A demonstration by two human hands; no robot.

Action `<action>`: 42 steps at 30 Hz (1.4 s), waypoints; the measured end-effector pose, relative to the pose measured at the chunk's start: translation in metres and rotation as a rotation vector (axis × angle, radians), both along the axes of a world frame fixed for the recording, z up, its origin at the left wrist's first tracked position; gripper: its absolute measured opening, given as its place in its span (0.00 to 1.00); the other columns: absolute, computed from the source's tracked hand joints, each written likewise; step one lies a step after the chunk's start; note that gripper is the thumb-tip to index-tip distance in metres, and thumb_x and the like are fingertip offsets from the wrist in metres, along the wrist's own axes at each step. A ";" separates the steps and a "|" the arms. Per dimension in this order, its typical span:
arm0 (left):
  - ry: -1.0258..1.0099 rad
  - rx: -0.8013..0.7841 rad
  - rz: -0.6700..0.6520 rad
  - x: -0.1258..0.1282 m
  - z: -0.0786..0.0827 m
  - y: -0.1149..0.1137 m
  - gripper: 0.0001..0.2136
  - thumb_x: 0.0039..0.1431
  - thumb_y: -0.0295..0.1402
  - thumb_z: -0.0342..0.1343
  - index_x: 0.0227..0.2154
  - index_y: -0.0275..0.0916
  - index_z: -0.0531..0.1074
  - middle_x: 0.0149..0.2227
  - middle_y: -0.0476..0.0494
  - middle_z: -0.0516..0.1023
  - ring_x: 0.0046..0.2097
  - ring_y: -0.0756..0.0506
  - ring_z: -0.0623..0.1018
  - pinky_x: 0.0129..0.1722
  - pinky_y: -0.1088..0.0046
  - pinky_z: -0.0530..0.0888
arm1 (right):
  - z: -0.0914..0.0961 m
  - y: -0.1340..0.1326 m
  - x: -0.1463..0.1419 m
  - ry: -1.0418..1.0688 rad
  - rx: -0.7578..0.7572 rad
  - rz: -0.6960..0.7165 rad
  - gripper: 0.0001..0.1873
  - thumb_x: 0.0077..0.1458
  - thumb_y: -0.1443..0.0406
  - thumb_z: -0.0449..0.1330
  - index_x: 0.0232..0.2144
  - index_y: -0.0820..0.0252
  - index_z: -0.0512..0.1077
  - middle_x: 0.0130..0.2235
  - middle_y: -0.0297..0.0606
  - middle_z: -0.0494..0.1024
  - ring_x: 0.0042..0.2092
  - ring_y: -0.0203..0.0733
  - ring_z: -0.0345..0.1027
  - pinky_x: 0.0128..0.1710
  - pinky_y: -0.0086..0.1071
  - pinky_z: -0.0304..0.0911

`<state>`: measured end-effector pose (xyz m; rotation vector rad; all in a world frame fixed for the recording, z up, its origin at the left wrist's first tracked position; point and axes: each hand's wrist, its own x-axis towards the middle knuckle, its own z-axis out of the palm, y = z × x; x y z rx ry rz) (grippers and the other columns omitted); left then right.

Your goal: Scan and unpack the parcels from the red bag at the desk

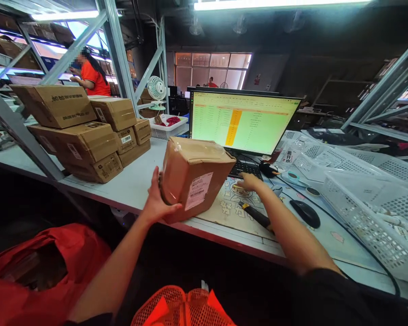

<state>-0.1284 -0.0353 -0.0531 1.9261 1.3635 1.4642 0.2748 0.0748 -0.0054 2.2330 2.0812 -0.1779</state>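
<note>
L hand [155, 202] fingers cup taped box [194, 180] left face; R hand [250, 181] on keyboard [245, 169].

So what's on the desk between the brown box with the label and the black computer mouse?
In the head view, a black-and-yellow utility knife lies between the taped brown cardboard box and the black computer mouse, under the person's right forearm.

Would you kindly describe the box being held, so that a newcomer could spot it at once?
Start at the lit monitor on the white table. Just in front of its left corner, the left hand tilts a taped cardboard box on edge. Unlike the stacked boxes farther left, it stands alone, white label facing the camera.
</note>
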 end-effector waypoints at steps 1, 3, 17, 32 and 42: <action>0.073 -0.018 -0.018 -0.014 0.021 0.000 0.73 0.34 0.57 0.76 0.76 0.51 0.31 0.73 0.30 0.57 0.72 0.26 0.63 0.69 0.43 0.64 | 0.001 -0.018 0.000 -0.009 -0.013 0.032 0.27 0.67 0.57 0.61 0.66 0.58 0.68 0.63 0.50 0.74 0.61 0.54 0.70 0.60 0.47 0.66; 0.309 -0.042 -0.009 -0.038 0.068 0.000 0.69 0.36 0.57 0.74 0.76 0.52 0.36 0.71 0.32 0.61 0.71 0.23 0.63 0.69 0.39 0.60 | -0.001 -0.056 0.003 -0.029 -0.043 0.080 0.30 0.64 0.57 0.63 0.66 0.56 0.69 0.61 0.50 0.76 0.61 0.58 0.71 0.59 0.47 0.67; 0.868 -0.331 -0.138 -0.014 0.155 0.082 0.39 0.65 0.62 0.43 0.72 0.45 0.58 0.70 0.37 0.66 0.71 0.29 0.64 0.71 0.49 0.56 | 0.005 -0.086 -0.014 0.878 0.103 0.045 0.08 0.62 0.63 0.54 0.34 0.57 0.71 0.27 0.36 0.76 0.28 0.42 0.72 0.29 0.31 0.69; 0.922 -0.247 0.029 -0.014 0.134 0.073 0.26 0.74 0.50 0.35 0.66 0.51 0.66 0.68 0.43 0.70 0.65 0.32 0.70 0.67 0.46 0.61 | 0.052 -0.055 -0.114 1.078 0.136 0.146 0.14 0.64 0.65 0.56 0.25 0.59 0.68 0.19 0.32 0.69 0.18 0.34 0.63 0.15 0.26 0.59; 0.986 -0.335 0.088 -0.005 0.137 0.077 0.27 0.73 0.52 0.33 0.67 0.52 0.63 0.68 0.38 0.68 0.66 0.27 0.68 0.66 0.39 0.60 | 0.043 -0.119 -0.090 0.998 0.047 0.301 0.16 0.60 0.54 0.55 0.25 0.57 0.66 0.21 0.32 0.70 0.20 0.34 0.64 0.18 0.26 0.60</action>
